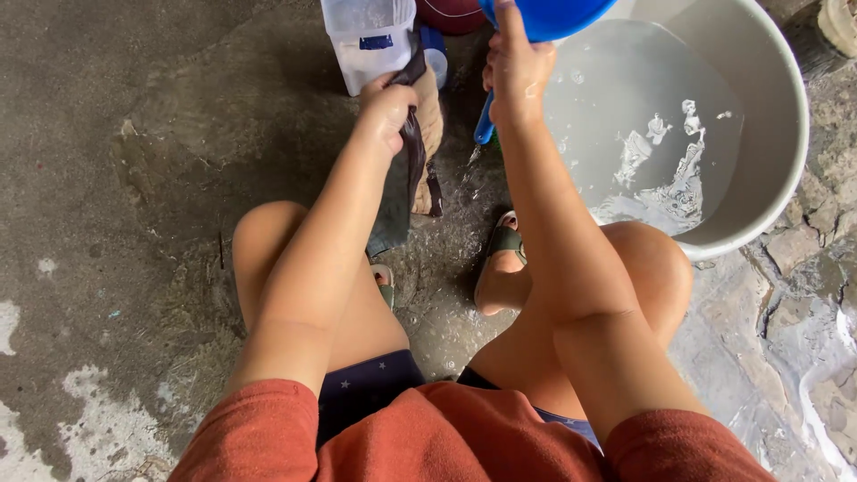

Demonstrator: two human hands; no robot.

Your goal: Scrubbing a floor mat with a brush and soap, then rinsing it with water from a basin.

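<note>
Left hand (388,107) clamps a dark wet cloth (403,178), dangling over the wet concrete floor (134,223). Right hand (516,67) grips the blue plastic dipper (544,13) beside the grey round water basin (777,170). Looks like rinsing; tilting the dipper over the cloth should come next.

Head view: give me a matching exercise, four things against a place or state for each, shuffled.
Things:
1. blue dipper
2. dark cloth
3. grey basin
4. white plastic container

Places or states:
A. hangs wet from the left hand
B. holds soapy water
C. gripped in the right hand
D. stands on the concrete floor past the left hand

Pairs: 1-C, 2-A, 3-B, 4-D
</note>
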